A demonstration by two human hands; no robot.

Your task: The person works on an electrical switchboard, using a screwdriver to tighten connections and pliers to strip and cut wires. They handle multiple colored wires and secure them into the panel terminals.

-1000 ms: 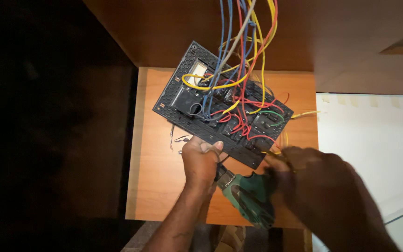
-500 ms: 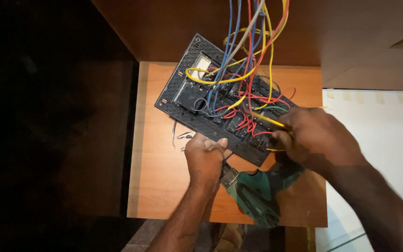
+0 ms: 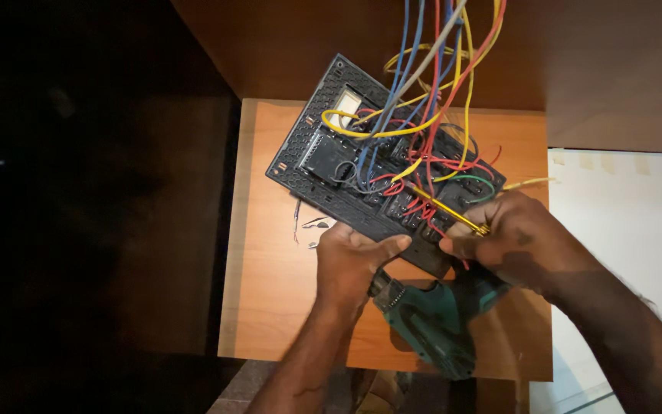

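A black switch panel [image 3: 362,180] is held tilted above a small wooden desk [image 3: 270,307], its back side facing up. The back is a grid of shallow black compartments; a white square block [image 3: 344,103] sits in one near the upper left corner, and a larger black block [image 3: 323,157] fills the one below it. A thick bunch of wires [image 3: 430,92], blue, red, yellow and grey, drops from above and plugs into the compartments along the panel's right half, with a few green ones near the right edge.

The left hand [image 3: 354,261] grips the lower edge of the panel, fingers clenched over the rim with the thumb lying along it. The right hand [image 3: 519,241] is closed around a thin yellow screwdriver [image 3: 450,211], whose shaft slants up and left so that its tip sits among the red wires near the panel's middle.

Beneath both hands, lying on the desk, is a green power drill [image 3: 430,326], partly covered by the wrists. Some dark marks [image 3: 312,222] show on the desk just left of the left hand. To the right of the desk is a white surface [image 3: 622,199].
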